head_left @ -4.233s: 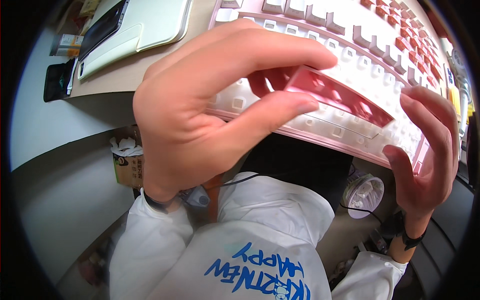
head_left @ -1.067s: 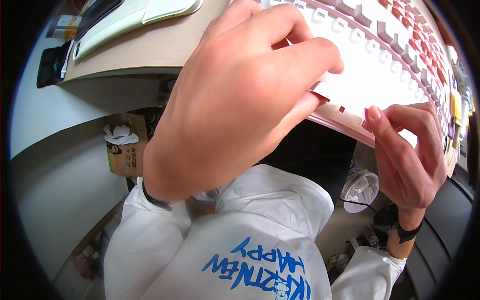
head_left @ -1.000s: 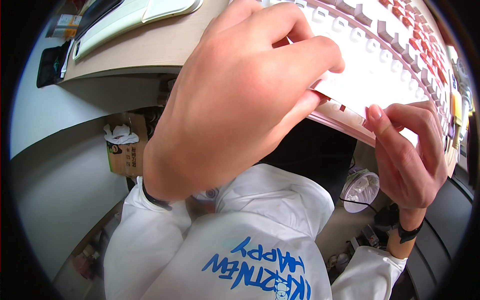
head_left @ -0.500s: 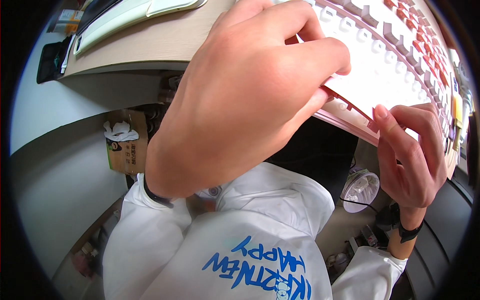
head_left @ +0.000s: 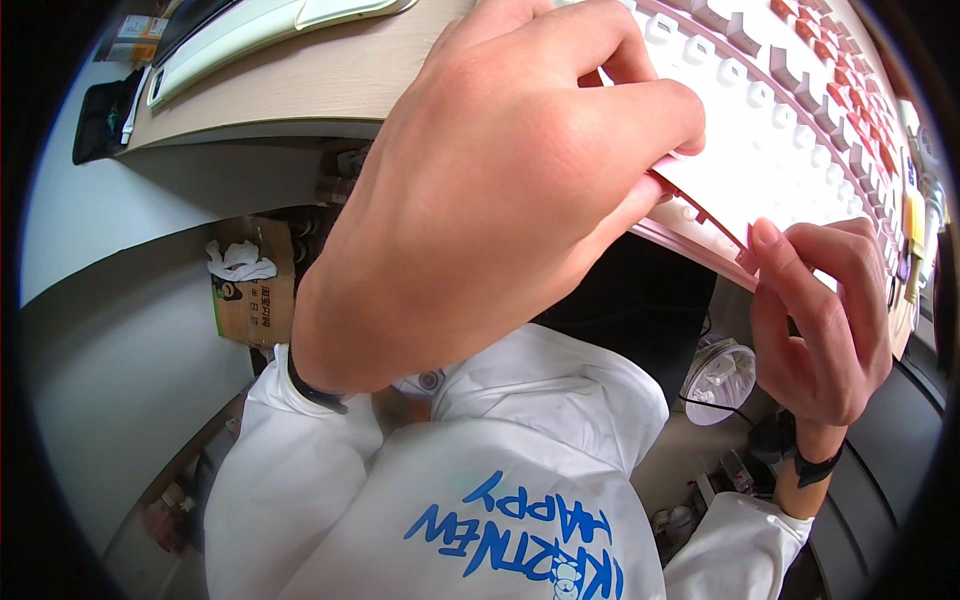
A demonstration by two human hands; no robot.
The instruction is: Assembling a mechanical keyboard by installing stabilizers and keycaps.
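A pale pink keyboard (head_left: 757, 95) spans the upper right, with rows of white translucent switch tops or caps in its nearer part and grey and red keycaps farther back. Along its front edge, a long thin piece with a pink-red edge (head_left: 714, 217) and small tabs underneath is tilted up a little; glare hides its upper face. My left hand (head_left: 490, 190) is closed on its left end, thumb below and fingers above. At its right end my right hand (head_left: 825, 310) pinches with thumb and fingertips. My left hand covers the keyboard's left part.
Back left on the wooden desk (head_left: 330, 85) lies a long cream-white object (head_left: 260, 35). A black phone-like item (head_left: 105, 120) sits left of it. Below are a cardboard box (head_left: 255, 300) with crumpled tissue and a clear-lined bin (head_left: 722, 385). A yellow brush (head_left: 914, 225) stands far right.
Both hands keep their grip on the thin piece. My right hand has shifted very slightly downward, and my left hand a touch to the right.
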